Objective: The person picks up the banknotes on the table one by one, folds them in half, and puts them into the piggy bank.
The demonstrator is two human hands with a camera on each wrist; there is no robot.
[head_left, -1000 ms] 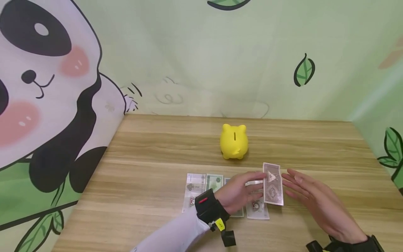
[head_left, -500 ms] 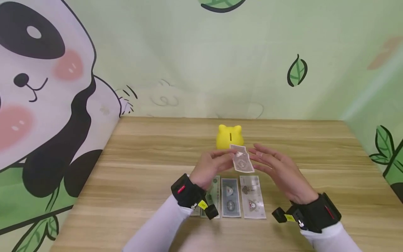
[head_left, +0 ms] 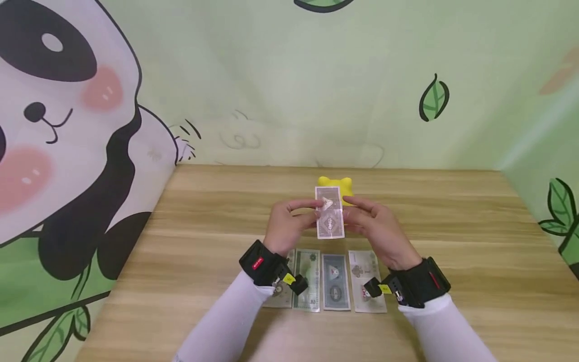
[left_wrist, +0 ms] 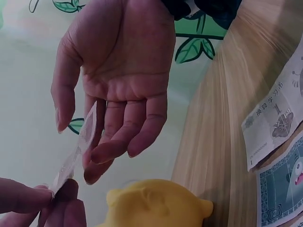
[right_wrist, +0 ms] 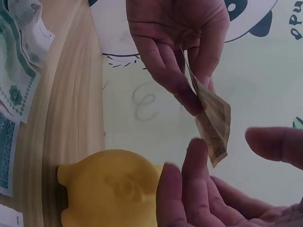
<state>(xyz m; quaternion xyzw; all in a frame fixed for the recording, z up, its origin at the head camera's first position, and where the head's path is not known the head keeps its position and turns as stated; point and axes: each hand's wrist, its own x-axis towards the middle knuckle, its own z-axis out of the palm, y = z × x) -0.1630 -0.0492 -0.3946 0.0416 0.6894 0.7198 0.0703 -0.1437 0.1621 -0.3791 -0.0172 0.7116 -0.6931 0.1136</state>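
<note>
My left hand (head_left: 288,226) pinches a small mauve-brown banknote (head_left: 330,216) by its left edge, raised above the table. The right hand (head_left: 382,231) is at the note's right edge, its fingers extended and thumb apart in the right wrist view. Seen from that side, the banknote (right_wrist: 215,123) hangs folded slightly between the left thumb and fingers. Behind it stands a yellow piggy bank (head_left: 346,185), partly hidden by the note in the head view. Below both hands lie a green banknote (head_left: 307,279), a blue banknote (head_left: 335,281) and a pale banknote (head_left: 367,301).
Another greyish banknote (head_left: 279,296) lies at the row's left end, partly covered by the left wrist. The wooden table (head_left: 212,211) meets a green backdrop (head_left: 271,100) with a printed panda at the left. A camera hangs from each wrist strap.
The left hand has carried the banknote left and away from the body, up in front of the piggy bank. The right hand has followed it left and come close to its right edge.
</note>
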